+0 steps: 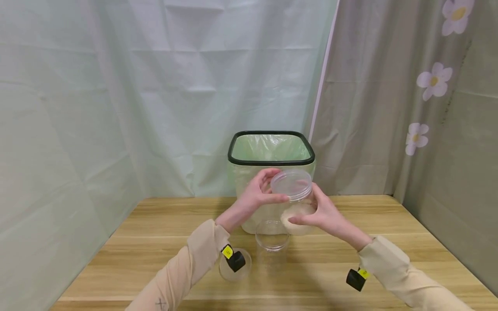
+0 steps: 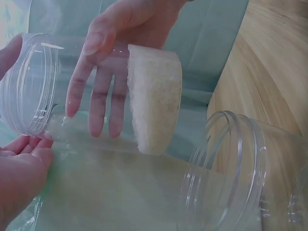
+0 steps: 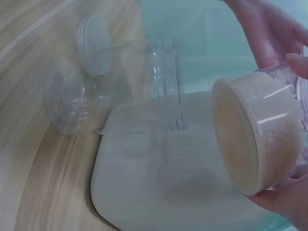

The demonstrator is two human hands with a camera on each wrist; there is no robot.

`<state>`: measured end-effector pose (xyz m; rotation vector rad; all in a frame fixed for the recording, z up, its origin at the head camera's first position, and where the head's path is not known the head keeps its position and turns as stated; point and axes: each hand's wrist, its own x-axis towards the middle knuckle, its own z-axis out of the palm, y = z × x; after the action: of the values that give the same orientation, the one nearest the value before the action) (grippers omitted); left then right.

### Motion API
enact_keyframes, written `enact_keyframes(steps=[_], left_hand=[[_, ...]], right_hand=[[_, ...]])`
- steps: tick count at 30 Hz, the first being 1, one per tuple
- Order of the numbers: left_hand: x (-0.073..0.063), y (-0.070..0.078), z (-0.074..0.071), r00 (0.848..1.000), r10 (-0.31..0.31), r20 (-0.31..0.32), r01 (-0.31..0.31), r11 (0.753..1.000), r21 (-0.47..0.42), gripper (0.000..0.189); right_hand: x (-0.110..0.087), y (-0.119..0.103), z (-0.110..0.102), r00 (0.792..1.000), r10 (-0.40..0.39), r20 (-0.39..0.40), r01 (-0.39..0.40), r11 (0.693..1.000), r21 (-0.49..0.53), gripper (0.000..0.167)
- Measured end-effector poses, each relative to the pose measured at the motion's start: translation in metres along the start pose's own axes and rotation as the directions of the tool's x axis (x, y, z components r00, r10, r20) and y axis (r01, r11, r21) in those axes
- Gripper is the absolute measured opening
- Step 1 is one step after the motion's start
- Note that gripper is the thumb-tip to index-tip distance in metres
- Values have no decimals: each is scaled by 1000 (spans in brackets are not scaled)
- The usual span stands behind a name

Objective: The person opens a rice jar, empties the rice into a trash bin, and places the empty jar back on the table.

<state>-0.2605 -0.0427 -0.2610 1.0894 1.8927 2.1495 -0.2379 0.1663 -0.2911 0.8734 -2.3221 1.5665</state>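
Note:
A clear plastic jar (image 2: 154, 101) with white grains that look like rice at its bottom is held in the air, tilted, in front of the bin. My right hand (image 1: 323, 211) grips the jar's body, thumb on the near side. Its translucent screw lid (image 1: 292, 183) sits on top, and my left hand (image 1: 258, 194) holds it by the rim with thumb and fingers. Below stands a second clear jar (image 1: 272, 248), uncovered, upright on the table. Left of it a loose round lid (image 1: 233, 276) lies flat, partly covered by the left wrist camera.
Close behind the hands stands a pale bin (image 1: 243, 181) with a black rim (image 1: 271, 163) and a thin plastic liner. Everything rests on a wooden table (image 1: 163, 224). Pale curtains (image 1: 218, 86) hang behind and at both sides.

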Motion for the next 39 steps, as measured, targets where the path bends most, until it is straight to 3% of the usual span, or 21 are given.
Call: enact_keyframes(steps=[5,10,15,21,26,29,30,32,35,37,39], left_hand=[[0,0,2,1000,15,-10,-15,1000,24,65],[-4,0,11,992,31,-119,-19,995,100,64],[-5,3,25,967,43,-250,1,985,174,64],[-4,5,37,925,55,-375,38,972,234,63],[-5,2,40,906,64,-417,39,971,234,65],[-5,0,37,912,70,-405,30,971,236,66],[-5,-1,36,917,71,-393,21,974,224,67],[2,-20,26,930,106,-351,-29,976,218,70],[4,-23,17,954,119,-277,-79,985,152,71],[5,-23,10,966,128,-226,-105,988,112,71],[-1,-8,9,978,99,-181,-88,994,67,68]], right_hand=[[0,-3,2,1000,6,8,-6,999,34,84],[-3,-26,8,998,45,-54,-49,997,-68,83],[-5,-44,15,990,48,-132,-68,986,-150,84],[-1,-26,17,980,32,-196,-72,976,-204,92],[0,-15,17,978,29,-207,-78,970,-231,95],[1,-13,16,979,13,-206,-64,968,-241,95],[1,-12,15,979,9,-202,-58,970,-235,95],[2,-12,13,981,11,-192,-51,977,-207,94],[2,-10,8,986,16,-169,-44,986,-161,91],[2,-10,6,987,26,-156,-47,990,-135,90],[1,-8,4,990,32,-140,-49,992,-118,89]])
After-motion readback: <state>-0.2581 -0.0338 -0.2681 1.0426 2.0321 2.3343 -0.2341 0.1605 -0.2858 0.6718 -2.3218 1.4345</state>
